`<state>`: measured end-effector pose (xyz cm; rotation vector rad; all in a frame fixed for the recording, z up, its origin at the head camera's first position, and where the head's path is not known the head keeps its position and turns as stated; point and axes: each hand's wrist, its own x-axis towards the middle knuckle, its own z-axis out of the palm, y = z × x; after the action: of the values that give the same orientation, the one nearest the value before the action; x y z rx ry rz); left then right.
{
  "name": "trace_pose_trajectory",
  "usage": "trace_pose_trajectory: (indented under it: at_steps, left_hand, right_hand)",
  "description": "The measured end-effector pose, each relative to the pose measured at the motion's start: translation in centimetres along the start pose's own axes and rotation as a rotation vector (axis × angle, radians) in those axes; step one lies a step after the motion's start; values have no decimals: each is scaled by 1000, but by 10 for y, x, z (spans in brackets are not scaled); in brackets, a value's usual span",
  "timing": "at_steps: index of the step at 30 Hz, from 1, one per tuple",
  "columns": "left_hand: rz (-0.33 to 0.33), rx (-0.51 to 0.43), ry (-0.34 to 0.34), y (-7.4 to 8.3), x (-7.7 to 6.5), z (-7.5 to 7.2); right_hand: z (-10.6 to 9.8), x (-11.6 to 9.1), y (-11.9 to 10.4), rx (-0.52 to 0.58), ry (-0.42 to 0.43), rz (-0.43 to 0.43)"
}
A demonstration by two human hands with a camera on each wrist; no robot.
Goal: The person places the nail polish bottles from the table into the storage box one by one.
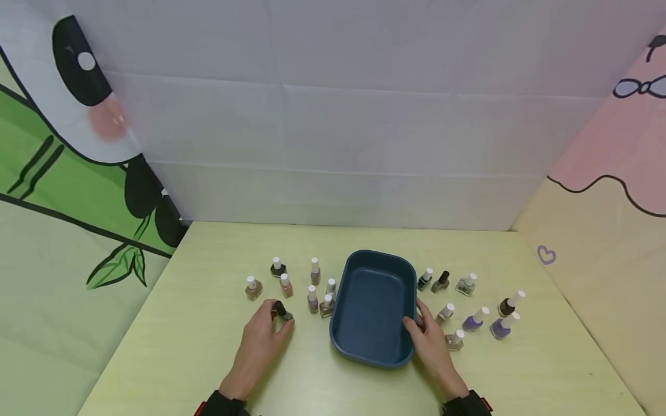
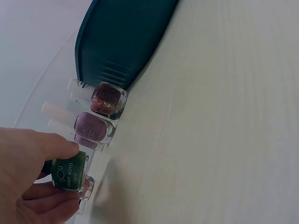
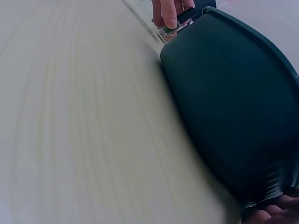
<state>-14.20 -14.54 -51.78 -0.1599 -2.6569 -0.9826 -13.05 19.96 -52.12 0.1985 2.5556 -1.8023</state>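
Note:
My left hand [image 1: 265, 337] pinches a green nail polish bottle [image 2: 70, 171] with a black cap between thumb and fingers, at the left of the table. Across from it, a dark blue tub [image 1: 373, 309] sits at the table's middle, its inside bare. My right hand [image 1: 428, 341] grips the tub's right side, thumb over the rim and fingers outside; in the right wrist view only some fingertips [image 3: 273, 212] show at the corner. Close left of the tub stand several white-capped polish bottles, among them a mauve one [image 2: 91, 127] and a dark red glittery one [image 2: 107, 100].
Beyond my left hand stand a dark bottle [image 1: 278, 268] and a pinkish one [image 1: 286, 287]. Several more bottles are right of the tub, including purple ones [image 1: 472, 322], a black-capped one [image 1: 441, 281] and a clear one [image 1: 455, 342] near my right wrist. A pale curtain [image 1: 338, 196] backs the table.

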Motion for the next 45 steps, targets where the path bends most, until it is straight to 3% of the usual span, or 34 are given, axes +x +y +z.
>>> trace_pose_trajectory:
  at_steps: [4,11,14,24,40,45]
  left_hand:
    - [51,1,27,1,0,0]
    - [256,22,119,10,0,1]
    - [307,17,134,16,1,1]
    - [287,-20,56,36,2,0]
    - [414,-66,96,54,5,3]
    - [430,-57,77,62,3,4]
  right_hand:
    - [1,0,-1,-7,3,4]
    - [1,0,-1,-4,0,8]
    - [1,0,-1,-3,2,8]
    - [1,0,0,-6,12,2]
    - [2,0,2,-5,20,2]
    - [2,0,2,-8,20,9]
